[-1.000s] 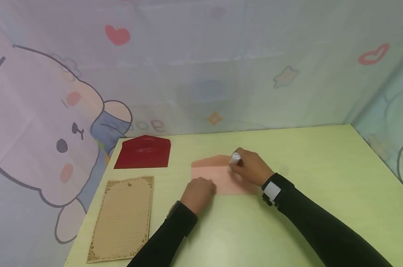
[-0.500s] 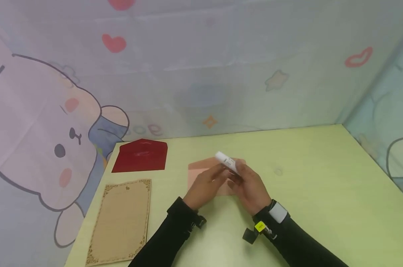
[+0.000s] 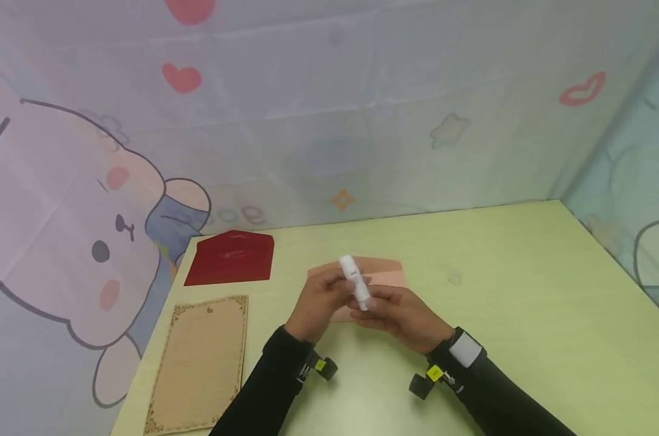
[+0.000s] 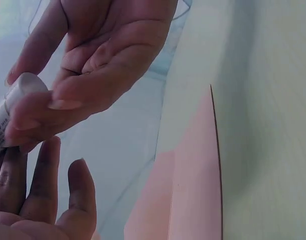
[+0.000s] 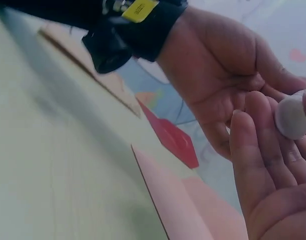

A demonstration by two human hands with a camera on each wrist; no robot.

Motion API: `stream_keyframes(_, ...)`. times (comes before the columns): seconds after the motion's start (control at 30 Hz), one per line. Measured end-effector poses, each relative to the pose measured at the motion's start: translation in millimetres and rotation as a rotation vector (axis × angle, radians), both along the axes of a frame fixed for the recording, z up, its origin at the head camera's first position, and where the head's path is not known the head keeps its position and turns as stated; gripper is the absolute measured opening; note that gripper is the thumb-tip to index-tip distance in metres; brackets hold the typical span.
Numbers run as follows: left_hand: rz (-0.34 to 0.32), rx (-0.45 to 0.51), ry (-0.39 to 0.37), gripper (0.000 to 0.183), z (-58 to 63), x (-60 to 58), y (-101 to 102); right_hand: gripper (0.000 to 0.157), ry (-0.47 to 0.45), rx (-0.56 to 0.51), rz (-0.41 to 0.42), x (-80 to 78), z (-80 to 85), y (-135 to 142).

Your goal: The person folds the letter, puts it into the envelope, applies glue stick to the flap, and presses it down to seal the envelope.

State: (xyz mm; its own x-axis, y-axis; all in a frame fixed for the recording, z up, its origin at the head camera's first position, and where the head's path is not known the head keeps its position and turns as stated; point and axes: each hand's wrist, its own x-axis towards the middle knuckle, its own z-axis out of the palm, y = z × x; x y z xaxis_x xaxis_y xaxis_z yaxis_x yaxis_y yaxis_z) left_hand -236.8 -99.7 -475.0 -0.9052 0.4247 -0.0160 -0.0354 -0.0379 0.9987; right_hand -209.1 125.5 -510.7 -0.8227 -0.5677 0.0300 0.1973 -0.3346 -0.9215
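Note:
A white glue stick (image 3: pixel 352 274) is held in the air above the pink envelope (image 3: pixel 385 270), tilted with its upper end to the left. My left hand (image 3: pixel 317 303) grips it along its side, with the thumb across it. The right hand (image 3: pixel 408 317) pinches its lower end between thumb and fingers. In the left wrist view, the right hand (image 4: pixel 112 55) holds the round end of the glue stick (image 4: pixel 15 107), small print on its side. The envelope lies flap up on the table, partly hidden by both hands.
A red envelope (image 3: pixel 232 259) lies at the table's back left. Nearer the front left rests a tan sheet of lined letter paper (image 3: pixel 198 363) with an ornate border. A small clear round thing (image 3: pixel 455 277) lies right of the envelope. A printed curtain (image 3: pixel 286 121) hangs behind the table.
The right hand has lifted the glue stick off the envelope's flap. My left hand has left the envelope and come up to hold the stick too. The stick has turned more upright.

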Motion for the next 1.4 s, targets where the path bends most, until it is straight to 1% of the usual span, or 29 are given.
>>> stream_keyframes(0.07,0.019,0.001,0.001,0.037,-0.3,0.2,0,0.034,0.032,0.055,-0.024,-1.9,-1.3,0)
stream_keyframes(0.13,0.049,0.001,0.000,0.035,-0.8,-0.1,0,0.041,0.064,0.110,-0.061,-2.6,-0.5,-2)
stream_keyframes(0.23,0.086,0.014,-0.012,0.033,-1.8,-0.9,1,0.049,0.090,0.218,-0.144,-2.3,3.1,-5)
stream_keyframes(0.33,0.126,0.019,-0.018,0.034,-3.2,-2.2,2,0.049,0.112,0.336,-0.241,-1.0,6.7,-10)
stream_keyframes(0.43,0.171,0.008,-0.023,0.036,-4.9,-3.0,4,0.044,0.132,0.417,-0.339,0.4,8.1,-17)
stream_keyframes(0.53,0.223,-0.023,-0.018,0.034,-6.1,-2.8,6,0.041,0.182,0.492,-0.426,1.5,7.3,-25)
stream_keyframes(0.6,0.255,-0.060,-0.005,0.031,-6.8,-1.7,8,0.041,0.226,0.557,-0.479,2.4,5.5,-32)
stream_keyframes(0.67,0.286,-0.095,0.014,0.028,-8.5,-0.5,10,0.042,0.248,0.612,-0.527,4.1,4.3,-38)
stream_keyframes(0.73,0.313,-0.127,0.035,0.029,-9.8,1.2,12,0.045,0.248,0.656,-0.569,6.0,3.8,-43)
stream_keyframes(0.8,0.330,-0.146,0.048,0.031,-11.4,2.1,13,0.047,0.237,0.675,-0.597,7.5,3.7,-47)
stream_keyframes(0.87,0.340,-0.160,0.061,0.030,-11.9,2.3,13,0.049,0.221,0.675,-0.605,8.1,3.8,-49)
stream_keyframes(0.93,0.343,-0.179,0.071,0.028,-12.0,1.6,12,0.049,0.225,0.671,-0.591,7.2,2.2,-48)
stream_keyframes(1.0,0.339,-0.183,0.083,0.024,-11.9,0.2,10,0.044,0.233,0.636,-0.548,4.6,1.6,-44)
stream_keyframes(1.03,0.336,-0.169,0.083,0.023,-11.6,-0.3,9,0.041,0.226,0.599,-0.508,2.9,1.3,-42)
stream_keyframes(1.1,0.316,-0.111,0.074,0.026,-11.3,-1.6,7,0.034,0.200,0.517,-0.412,-1.3,-0.1,-36)
stream_keyframes(1.2,0.247,0.021,0.064,0.036,-10.9,-2.2,5,0.029,0.115,0.346,-0.243,-7.3,-3.5,-27)
stream_keyframes(1.27,0.186,0.094,0.056,0.041,-11.6,-2.7,4,0.031,0.067,0.241,-0.141,-9.5,-6.6,-21)
stream_keyframes(1.33,0.122,0.151,0.060,0.044,-12.3,-3.0,3,0.033,0.034,0.142,-0.043,-10.4,-8.5,-18)
stream_keyframes(1.4,0.073,0.189,0.061,0.046,-13.1,-3.2,2,0.033,0.016,0.065,0.039,-10.1,-9.6,-15)
